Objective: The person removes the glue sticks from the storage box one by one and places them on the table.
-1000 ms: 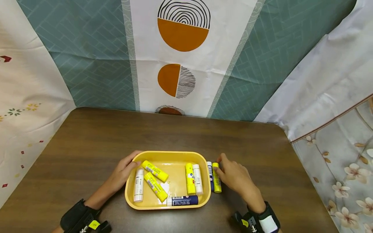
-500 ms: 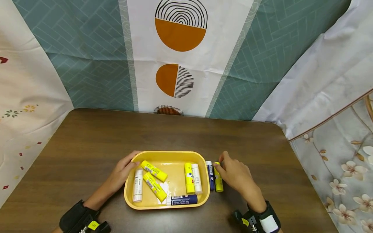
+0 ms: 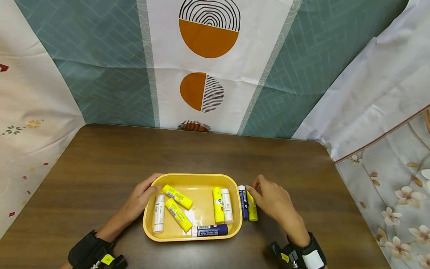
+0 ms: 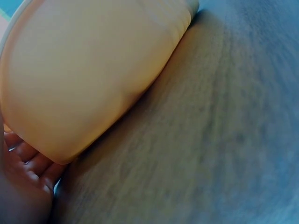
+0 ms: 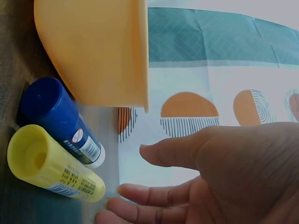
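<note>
My left hand (image 3: 140,198) grips the left end of a yellow plastic tray (image 3: 203,192), thumb over the rim and fingers at its outer wall (image 4: 84,70). Inside the tray lie several glue sticks: yellow ones such as the glue stick (image 3: 218,205), white ones such as the glue stick (image 3: 159,213), and a dark blue glue stick (image 3: 211,231) along the front wall. Just outside the right end, a blue glue stick (image 5: 63,121) and a yellow glue stick (image 5: 53,163) lie side by side. My right hand (image 3: 273,198) hovers by the yellow one, thumb and fingers apart, holding nothing.
The tray stands on a brown wooden table (image 3: 117,157). A patterned cloth (image 3: 208,86) hangs behind the table's far edge. White curtains (image 3: 362,97) hang at the sides. Each wrist wears a black camera strap (image 3: 90,250).
The right hand's fingers have come off the yellow glue stick outside the tray, which has shifted slightly right. The left hand and tray stay in place.
</note>
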The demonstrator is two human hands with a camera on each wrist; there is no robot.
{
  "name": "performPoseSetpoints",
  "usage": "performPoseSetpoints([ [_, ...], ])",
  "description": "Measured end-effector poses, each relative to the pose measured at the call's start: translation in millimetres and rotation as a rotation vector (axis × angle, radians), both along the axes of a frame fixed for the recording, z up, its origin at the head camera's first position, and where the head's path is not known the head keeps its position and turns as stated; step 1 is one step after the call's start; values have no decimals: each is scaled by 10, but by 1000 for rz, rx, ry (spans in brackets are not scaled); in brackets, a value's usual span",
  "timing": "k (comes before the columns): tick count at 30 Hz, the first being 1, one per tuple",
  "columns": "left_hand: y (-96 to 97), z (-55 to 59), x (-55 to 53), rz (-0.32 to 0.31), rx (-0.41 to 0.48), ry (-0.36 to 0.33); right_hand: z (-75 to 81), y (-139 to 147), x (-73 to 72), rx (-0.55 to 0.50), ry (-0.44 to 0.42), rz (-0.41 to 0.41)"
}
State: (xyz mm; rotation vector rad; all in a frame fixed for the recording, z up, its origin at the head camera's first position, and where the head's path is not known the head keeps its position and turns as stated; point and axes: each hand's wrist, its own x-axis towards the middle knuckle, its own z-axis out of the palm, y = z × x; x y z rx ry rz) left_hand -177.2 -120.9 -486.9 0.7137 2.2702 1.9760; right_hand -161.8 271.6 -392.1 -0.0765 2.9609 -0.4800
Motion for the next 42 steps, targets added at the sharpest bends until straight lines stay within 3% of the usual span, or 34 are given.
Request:
performPoseSetpoints([
  [8,31,-24,-23,18,5,21,-13,0,24,-28,71,27],
  [15,74,-41,-31,-24,0,-31,27,-26,88,-58,86,21],
  [22,79,-67,-42,-5,18,9,100,-175,163,-123,184,43],
  [30,1,-30,-13,21,25,-1,104,-380,212,-213,229,155],
  [37,20,8,-17,-5,-1,-10,132,-406,265,-261,268,164],
  [40,27,7,-22,0,5,1,155,-475,287,-276,258,182],
  [42,25,7,-24,7,15,11,166,-550,296,-263,206,206],
])
